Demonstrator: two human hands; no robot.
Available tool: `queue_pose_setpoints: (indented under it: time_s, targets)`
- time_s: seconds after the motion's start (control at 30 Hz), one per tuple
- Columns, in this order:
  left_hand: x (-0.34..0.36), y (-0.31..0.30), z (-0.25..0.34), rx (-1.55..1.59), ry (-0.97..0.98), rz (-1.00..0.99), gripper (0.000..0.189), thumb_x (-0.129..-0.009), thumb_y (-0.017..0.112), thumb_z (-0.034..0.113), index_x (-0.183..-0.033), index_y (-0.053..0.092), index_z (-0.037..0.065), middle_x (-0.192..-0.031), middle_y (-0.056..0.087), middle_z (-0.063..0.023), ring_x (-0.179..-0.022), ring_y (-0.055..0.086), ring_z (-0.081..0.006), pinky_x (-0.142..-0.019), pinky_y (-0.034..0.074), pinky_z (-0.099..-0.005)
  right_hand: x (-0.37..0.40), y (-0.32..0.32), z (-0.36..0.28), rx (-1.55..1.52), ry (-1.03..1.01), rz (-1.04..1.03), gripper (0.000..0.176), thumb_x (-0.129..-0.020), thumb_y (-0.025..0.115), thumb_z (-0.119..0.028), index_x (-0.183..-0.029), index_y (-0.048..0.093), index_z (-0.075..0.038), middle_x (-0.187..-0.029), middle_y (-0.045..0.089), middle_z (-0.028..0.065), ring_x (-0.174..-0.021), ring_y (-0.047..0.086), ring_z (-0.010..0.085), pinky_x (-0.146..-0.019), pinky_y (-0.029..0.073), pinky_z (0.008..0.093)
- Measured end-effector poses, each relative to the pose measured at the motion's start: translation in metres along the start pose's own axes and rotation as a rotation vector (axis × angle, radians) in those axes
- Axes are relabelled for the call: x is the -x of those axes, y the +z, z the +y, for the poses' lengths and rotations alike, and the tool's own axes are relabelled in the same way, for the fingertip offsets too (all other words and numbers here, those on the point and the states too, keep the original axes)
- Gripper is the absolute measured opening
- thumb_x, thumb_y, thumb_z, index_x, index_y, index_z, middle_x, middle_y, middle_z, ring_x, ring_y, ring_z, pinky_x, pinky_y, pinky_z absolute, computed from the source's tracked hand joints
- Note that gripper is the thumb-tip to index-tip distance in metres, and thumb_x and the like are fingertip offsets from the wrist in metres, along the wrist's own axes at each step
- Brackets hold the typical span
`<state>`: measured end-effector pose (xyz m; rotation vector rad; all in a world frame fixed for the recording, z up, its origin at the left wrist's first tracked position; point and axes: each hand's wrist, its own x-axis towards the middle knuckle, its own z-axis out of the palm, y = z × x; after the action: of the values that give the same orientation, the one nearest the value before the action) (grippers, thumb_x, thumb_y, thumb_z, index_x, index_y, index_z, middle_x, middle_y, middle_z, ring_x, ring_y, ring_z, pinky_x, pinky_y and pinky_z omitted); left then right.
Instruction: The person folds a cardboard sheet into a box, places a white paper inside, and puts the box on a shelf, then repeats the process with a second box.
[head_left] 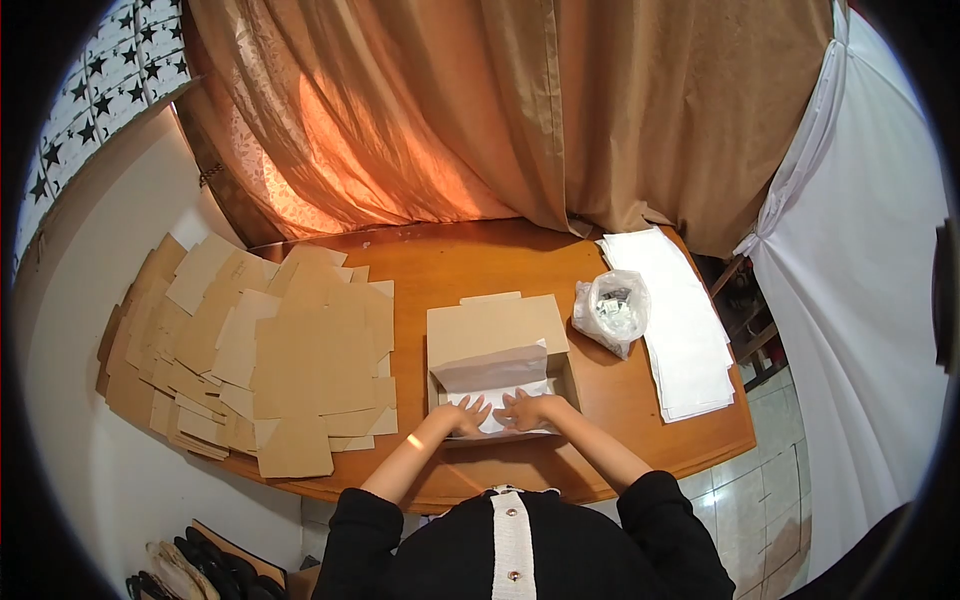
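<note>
An open cardboard box stands near the front edge of the wooden table, its lid raised on the far side. White paper lines its inside, and part of the sheet stands up against the lid. Both hands are inside the box, pressing on the paper. My left hand is at the left part with its fingers spread. My right hand lies at the right part, fingers also apart. Neither hand grips anything.
Flat cardboard pieces are piled on the left of the table. To the right of the box stands a plastic bag holding small items. Beyond it lies a stack of white paper sheets. Curtains hang behind the table.
</note>
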<state>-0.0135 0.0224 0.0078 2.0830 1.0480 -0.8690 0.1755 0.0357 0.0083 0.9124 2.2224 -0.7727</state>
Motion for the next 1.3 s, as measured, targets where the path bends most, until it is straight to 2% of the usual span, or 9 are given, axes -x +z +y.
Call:
queue_pose_setpoints:
  time_s: [0.2, 0.27, 0.43, 0.73, 0.87, 0.93, 1.07, 1.13, 1.3]
  targets:
    - [-0.011, 0.004, -0.006, -0.041, -0.011, -0.030, 0.099, -0.073, 0.040, 0.073, -0.144, -0.002, 0.018, -0.150, -0.009, -0.0062, -0.137, -0.001, -0.0370, -0.104, 0.013, -0.0601, 0.000, -0.011, -0.008, -0.077, -0.056, -0.089, 0.066, -0.085, 0.044, -0.045, -0.142, 0.014, -0.032, -0.150, 0.001, 0.0134, -0.135, 0.004, 0.0422, -0.104, 0.020, 0.0572]
    - [-0.013, 0.008, -0.012, -0.035, 0.004, -0.019, 0.099, -0.074, 0.040, 0.073, -0.144, -0.002, 0.018, -0.150, -0.009, -0.0062, -0.137, -0.001, -0.0369, -0.104, 0.013, -0.0599, 0.015, -0.013, -0.005, 0.027, 0.033, -0.077, 0.073, -0.086, 0.046, -0.043, -0.144, 0.010, -0.017, -0.148, -0.001, 0.0183, -0.134, 0.005, 0.0434, -0.106, 0.017, 0.0548]
    - [-0.012, 0.010, -0.012, -0.023, 0.017, -0.005, 0.099, -0.074, 0.042, 0.071, -0.144, -0.003, 0.018, -0.150, -0.008, -0.0066, -0.136, 0.000, -0.0382, -0.104, 0.014, -0.0604, 0.033, -0.006, 0.025, -0.142, 0.296, 0.048, 0.090, -0.075, 0.056, -0.048, -0.143, 0.010, -0.010, -0.149, 0.002, 0.0172, -0.121, 0.041, 0.0380, -0.099, 0.037, 0.0400]
    - [-0.012, 0.007, -0.014, -0.107, -0.050, 0.047, 0.099, -0.073, 0.046, 0.071, -0.144, -0.002, 0.022, -0.150, -0.007, -0.0083, -0.135, 0.002, -0.0430, -0.107, 0.016, -0.0511, 0.034, 0.000, 0.004, 0.005, 0.313, 0.075, 0.090, -0.072, 0.057, -0.049, -0.143, 0.013, -0.017, -0.148, 0.008, 0.0155, -0.127, 0.032, 0.0403, -0.102, 0.032, 0.0450]
    - [-0.012, 0.010, -0.020, -0.083, -0.048, 0.054, 0.104, -0.070, 0.055, 0.067, -0.144, -0.004, 0.023, -0.150, -0.008, -0.0086, -0.135, 0.001, -0.0433, -0.106, 0.016, -0.0517, 0.025, 0.007, 0.027, -0.295, 0.427, 0.115, 0.094, -0.070, 0.059, -0.045, -0.140, 0.016, 0.000, -0.148, 0.010, 0.0158, -0.129, 0.030, 0.0359, -0.103, 0.032, 0.0441]
    - [-0.007, 0.005, -0.016, -0.091, -0.053, 0.056, 0.106, -0.069, 0.058, 0.065, -0.144, -0.004, 0.024, -0.150, -0.008, -0.0081, -0.135, 0.001, -0.0427, -0.106, 0.016, -0.0519, 0.023, 0.002, 0.014, -0.140, 0.465, 0.129, 0.092, -0.071, 0.059, -0.042, -0.137, 0.018, 0.008, -0.148, 0.010, 0.0158, -0.131, 0.028, 0.0334, -0.102, 0.032, 0.0435]
    - [-0.001, 0.001, -0.009, -0.105, -0.092, 0.047, 0.105, -0.070, 0.060, 0.062, -0.144, -0.005, 0.026, -0.150, -0.009, -0.0049, -0.136, 0.001, -0.0396, -0.105, 0.016, -0.0539, 0.041, -0.011, -0.009, -0.036, 0.070, 0.163, 0.082, -0.074, 0.057, -0.038, -0.139, 0.021, -0.002, -0.146, 0.019, 0.0174, -0.134, 0.019, 0.0348, -0.106, 0.027, 0.0424]
    - [0.000, 0.003, -0.011, -0.111, -0.098, 0.054, 0.104, -0.071, 0.060, 0.061, -0.143, -0.005, 0.026, -0.150, -0.010, -0.0037, -0.137, 0.001, -0.0385, -0.105, 0.016, -0.0548, 0.047, -0.010, -0.007, -0.111, 0.161, 0.205, 0.074, -0.072, 0.057, -0.029, -0.137, 0.028, -0.010, -0.145, 0.022, 0.0181, -0.134, 0.021, 0.0341, -0.104, 0.029, 0.0455]
    - [-0.007, 0.010, -0.010, -0.114, -0.128, 0.088, 0.104, -0.071, 0.060, 0.061, -0.143, -0.006, 0.028, -0.150, -0.013, -0.0020, -0.137, 0.000, -0.0365, -0.105, 0.014, -0.0579, 0.032, -0.008, 0.024, -0.275, 0.474, 0.135, 0.053, -0.077, 0.054, -0.025, -0.120, 0.050, 0.006, -0.138, 0.029, 0.0281, -0.123, 0.041, 0.0356, -0.096, 0.040, 0.0400]
